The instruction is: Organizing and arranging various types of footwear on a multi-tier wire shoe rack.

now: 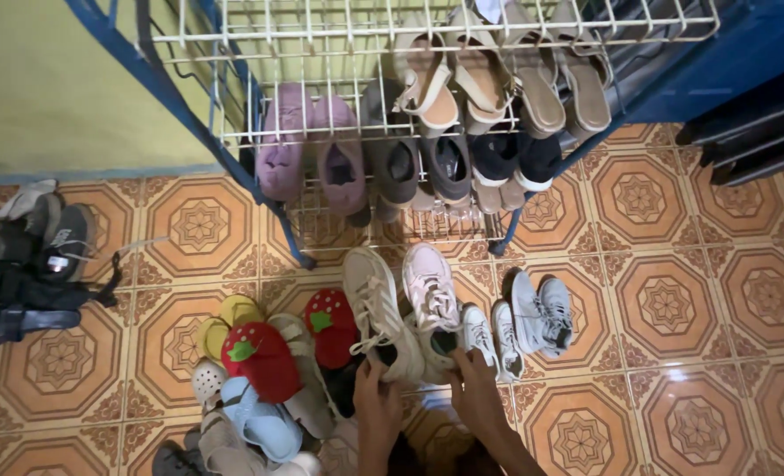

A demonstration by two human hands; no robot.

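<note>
Pair of sneakers: two pale sneakers [401, 308] side by side on the tiled floor [674, 308], toes toward the rack, just in front of it.
Left hand: left hand [376, 388] fingers curled onto the heel of the left sneaker, gripping it.
Right hand: right hand [475, 388] fingers closed on the heel of the right sneaker.
Right of them: small white shoes [490, 339], then grey sneakers [542, 313].
Left of them: red strawberry slippers [295, 344], yellow sandal [224, 322], blue slipper [264, 423].
Beyond: blue wire shoe rack [260, 189] holding purple slippers [312, 154] and tan sandals [497, 79].
</note>
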